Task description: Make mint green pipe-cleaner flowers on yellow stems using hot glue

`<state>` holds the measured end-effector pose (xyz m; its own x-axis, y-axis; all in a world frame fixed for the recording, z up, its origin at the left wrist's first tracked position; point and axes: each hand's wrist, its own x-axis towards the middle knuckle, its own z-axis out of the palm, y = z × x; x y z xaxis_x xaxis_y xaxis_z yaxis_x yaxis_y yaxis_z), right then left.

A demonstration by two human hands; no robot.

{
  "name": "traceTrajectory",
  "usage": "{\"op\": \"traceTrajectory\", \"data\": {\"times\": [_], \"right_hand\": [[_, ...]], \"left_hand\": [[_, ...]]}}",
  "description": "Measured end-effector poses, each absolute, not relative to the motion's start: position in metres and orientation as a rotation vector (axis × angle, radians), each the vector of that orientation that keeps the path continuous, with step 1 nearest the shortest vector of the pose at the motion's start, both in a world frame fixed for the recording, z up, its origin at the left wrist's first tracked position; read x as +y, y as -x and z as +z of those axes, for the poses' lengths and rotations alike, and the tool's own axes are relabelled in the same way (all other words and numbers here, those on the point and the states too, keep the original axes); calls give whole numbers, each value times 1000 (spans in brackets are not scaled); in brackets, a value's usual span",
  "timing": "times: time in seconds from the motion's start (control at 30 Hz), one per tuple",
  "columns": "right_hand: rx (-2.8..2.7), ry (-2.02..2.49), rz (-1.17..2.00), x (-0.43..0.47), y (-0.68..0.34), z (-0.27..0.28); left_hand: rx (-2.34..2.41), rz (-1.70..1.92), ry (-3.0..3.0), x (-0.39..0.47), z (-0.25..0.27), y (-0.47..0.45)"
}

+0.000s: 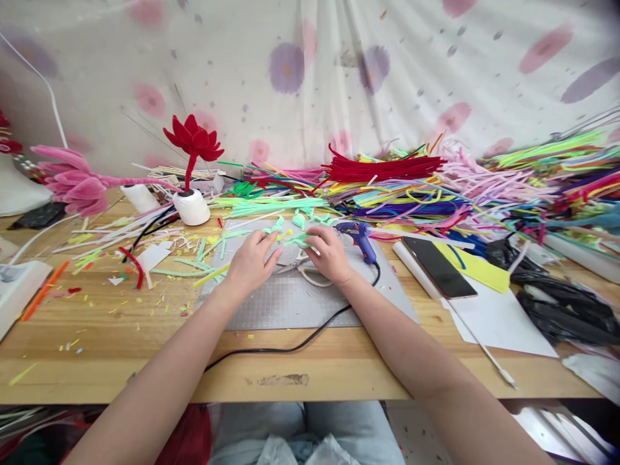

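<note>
Pinching, seemingly, mint pipe-cleaner piece (298,240).

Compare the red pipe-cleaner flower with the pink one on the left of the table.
The red flower stands upright, its stem in a white spool; the pink flower lies on its side, its stem running right. The red flower's petals point up; the pink flower's point left. The pink flower looks bigger, though it is nearer the picture's edge. Both are fuzzy pipe-cleaner flowers with stems matching their petals.
</note>
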<state>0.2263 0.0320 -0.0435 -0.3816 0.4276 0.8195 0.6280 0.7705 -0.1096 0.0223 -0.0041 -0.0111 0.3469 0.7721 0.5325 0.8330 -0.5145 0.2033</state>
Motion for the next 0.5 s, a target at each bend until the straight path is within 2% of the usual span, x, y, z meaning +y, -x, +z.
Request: {"op": "traceTrajectory", "data": {"times": [0.23,0.5], "right_hand": [[-2044,762,-223,31,-223,-46],[-2049,779,-186,29,-223,-45]], "left_hand": [[-1396,-997,2500,1,-17,-27],[-1427,-931,2471,1,-17,-29]]}}
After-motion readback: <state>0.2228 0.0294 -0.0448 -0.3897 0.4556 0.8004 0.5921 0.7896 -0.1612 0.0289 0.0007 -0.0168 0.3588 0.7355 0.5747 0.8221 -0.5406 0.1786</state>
